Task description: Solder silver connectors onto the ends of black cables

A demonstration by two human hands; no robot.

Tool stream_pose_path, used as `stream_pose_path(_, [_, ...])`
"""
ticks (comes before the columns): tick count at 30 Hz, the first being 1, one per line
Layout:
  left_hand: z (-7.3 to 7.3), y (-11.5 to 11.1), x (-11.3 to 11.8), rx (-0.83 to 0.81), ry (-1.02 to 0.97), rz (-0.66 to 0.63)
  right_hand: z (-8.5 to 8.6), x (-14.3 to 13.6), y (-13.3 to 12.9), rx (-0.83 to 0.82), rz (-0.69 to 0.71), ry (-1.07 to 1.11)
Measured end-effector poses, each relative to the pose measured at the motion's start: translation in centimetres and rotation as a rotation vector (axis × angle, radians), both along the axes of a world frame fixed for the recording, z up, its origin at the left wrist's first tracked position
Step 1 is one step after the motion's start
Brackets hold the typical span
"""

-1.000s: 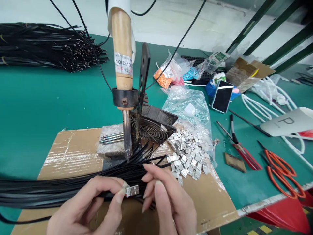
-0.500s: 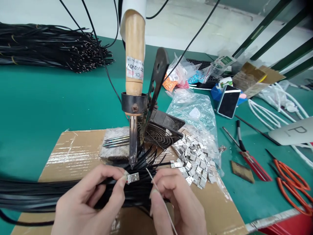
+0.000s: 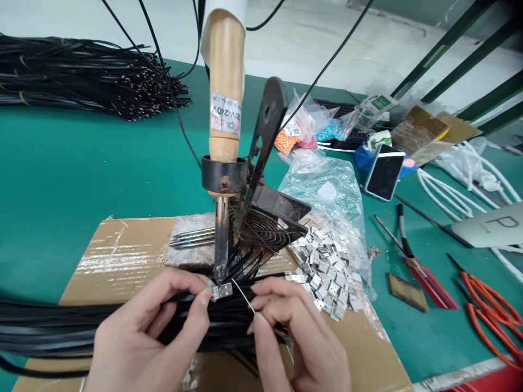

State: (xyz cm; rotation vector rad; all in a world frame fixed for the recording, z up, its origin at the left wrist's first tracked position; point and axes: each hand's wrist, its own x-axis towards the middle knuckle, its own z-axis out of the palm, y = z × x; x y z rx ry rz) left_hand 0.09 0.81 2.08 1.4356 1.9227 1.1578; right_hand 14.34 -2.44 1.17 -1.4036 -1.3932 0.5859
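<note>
Between thumb and forefinger, my left hand (image 3: 163, 326) pinches the back end of a metal USB connector (image 3: 224, 291). The tip of an upright soldering iron (image 3: 221, 245), clamped in a black bracket (image 3: 223, 177), meets the rear of that connector. My right hand (image 3: 294, 332) is closed on a thin strand of solder wire (image 3: 243, 295), whose end points up and left near the connector. Black cables (image 3: 61, 321) lie behind and under both hands. To the right rests a heap of loose USB connectors (image 3: 330, 267) on a clear plastic bag (image 3: 327, 185).
Cardboard (image 3: 122, 250) covers the bench under the work. A small fan (image 3: 273, 218) stands behind the iron. On the right are red-handled pliers (image 3: 431, 283), orange scissors (image 3: 490, 316) and a phone (image 3: 384, 171). A large black cable bundle (image 3: 81, 79) lies back left.
The connector has come up against the iron's tip. My right hand's fingers have shifted on the solder wire, and its end has moved left toward the connector.
</note>
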Motion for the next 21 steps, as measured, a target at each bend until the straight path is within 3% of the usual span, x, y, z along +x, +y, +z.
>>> stream_pose_path(6, [-0.3,0.1,-0.5,-0.001,-0.035,-0.012,-0.1,1.5,0.9,-0.019,0.218,-0.061])
stream_pose_path(10, [-0.6,-0.3,-0.8,0.005,-0.095,-0.045,-0.2,1.0,0.7,-0.07,0.118,0.061])
stream_pose_path(13, [-0.6,-0.2,-0.7,0.04,-0.118,-0.067,-0.1,0.4,0.5,-0.098,0.119,0.15])
stream_pose_path(21, [-1.9,-1.0,-1.3,0.059,-0.13,-0.08,0.3,-0.2,0.5,-0.109,0.082,0.171])
